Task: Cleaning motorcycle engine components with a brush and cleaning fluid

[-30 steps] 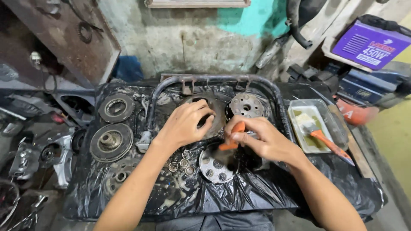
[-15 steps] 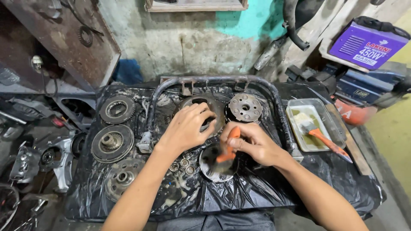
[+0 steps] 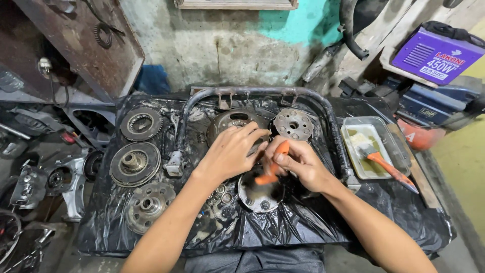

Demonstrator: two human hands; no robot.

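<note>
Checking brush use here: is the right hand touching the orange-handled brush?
Touching. The head view shows the right hand with fingers wrapped around the orange-handled brush, no gap.

Both arms come up from the bottom & lean in, so the 2 hands meet in the middle. Arms are bare, no gloves. Left hand (image 3: 230,151) is palm down, back of hand up, fingers (image 3: 255,132) stretched fwd & spread a bit, tips pointing to the right hand. Right hand (image 3: 300,164) is curled tight, knuckles up, thumb & fingers pinched shut round sth thin. Right wrist bends in a bit. The hands are just beside each other, almost touching.
</note>
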